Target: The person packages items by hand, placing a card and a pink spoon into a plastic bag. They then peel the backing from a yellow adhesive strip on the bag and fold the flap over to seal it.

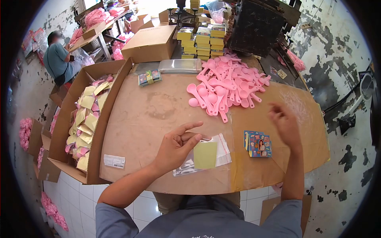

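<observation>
A clear plastic bag (186,168) with a pale yellow card (205,155) in it lies on the cardboard-covered table in front of me. My left hand (174,146) is at the bag's upper edge, thumb and curled fingers pinching the film while the index finger sticks out. My right hand (283,121) is raised to the right, between the pink spoons and a small stack of blue printed cards (260,144). Its fingers are bent and blurred, and whether anything is in them does not show. A heap of pink measuring spoons (228,81) lies at the back.
An open carton (97,166) of packed bags stands left. Behind are a banded card bundle (150,78), a stack of clear bags (180,66), a closed box (149,41), yellow-edged card stacks (197,45) and a dark machine (254,29). Another person (59,59) sits far left.
</observation>
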`<action>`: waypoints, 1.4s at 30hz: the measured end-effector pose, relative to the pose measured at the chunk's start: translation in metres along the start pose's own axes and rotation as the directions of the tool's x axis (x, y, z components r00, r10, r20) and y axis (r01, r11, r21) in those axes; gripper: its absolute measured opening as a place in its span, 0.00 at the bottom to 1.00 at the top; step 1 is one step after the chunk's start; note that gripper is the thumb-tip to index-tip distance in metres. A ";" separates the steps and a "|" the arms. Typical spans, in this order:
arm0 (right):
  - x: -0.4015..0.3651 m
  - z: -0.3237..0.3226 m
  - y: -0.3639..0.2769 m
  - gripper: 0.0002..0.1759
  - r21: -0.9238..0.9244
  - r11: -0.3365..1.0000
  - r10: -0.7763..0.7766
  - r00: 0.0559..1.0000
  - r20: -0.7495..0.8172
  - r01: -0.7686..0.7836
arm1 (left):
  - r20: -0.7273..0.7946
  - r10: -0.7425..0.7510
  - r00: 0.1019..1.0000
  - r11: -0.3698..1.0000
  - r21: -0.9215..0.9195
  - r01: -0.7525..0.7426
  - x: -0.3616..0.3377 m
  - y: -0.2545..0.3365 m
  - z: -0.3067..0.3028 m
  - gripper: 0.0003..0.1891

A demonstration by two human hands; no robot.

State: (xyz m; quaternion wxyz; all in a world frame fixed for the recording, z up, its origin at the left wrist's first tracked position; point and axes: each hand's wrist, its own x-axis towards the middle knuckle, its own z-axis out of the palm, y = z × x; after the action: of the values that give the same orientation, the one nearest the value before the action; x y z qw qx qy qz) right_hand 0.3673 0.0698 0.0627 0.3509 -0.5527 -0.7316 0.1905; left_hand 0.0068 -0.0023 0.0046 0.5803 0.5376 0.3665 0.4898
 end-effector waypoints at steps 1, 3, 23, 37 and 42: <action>-0.004 0.018 -0.016 0.19 0.130 0.991 -0.059 0.989 0.137 0.041 | 0.002 -0.002 1.000 1.000 -0.001 0.002 0.000 -0.002 0.000 0.21; -0.014 0.050 -0.052 0.21 0.328 0.939 -0.210 0.922 0.324 0.098 | 0.001 -0.004 1.000 1.000 -0.005 0.004 0.000 -0.004 -0.001 0.21; -0.011 0.108 -0.051 0.06 0.731 0.601 -0.141 0.857 0.495 -0.323 | -0.034 0.011 0.999 0.999 0.031 -0.010 -0.001 -0.008 -0.008 0.11; -0.011 0.103 -0.047 0.09 0.664 0.720 -0.190 0.862 0.471 -0.203 | 0.024 -0.061 0.998 0.998 0.021 0.060 0.001 -0.005 -0.010 0.14; -0.012 0.108 -0.040 0.16 0.651 0.722 -0.175 0.849 0.498 -0.234 | 0.015 -0.062 0.998 0.998 0.035 0.061 0.002 -0.011 -0.011 0.14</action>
State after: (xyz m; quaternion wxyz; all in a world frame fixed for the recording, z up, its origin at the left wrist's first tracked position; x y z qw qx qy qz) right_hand 0.2638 0.0575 0.0125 0.3132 -0.3192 -0.6645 0.5987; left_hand -0.0013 0.0035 -0.0079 0.5886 0.5399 0.3866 0.4611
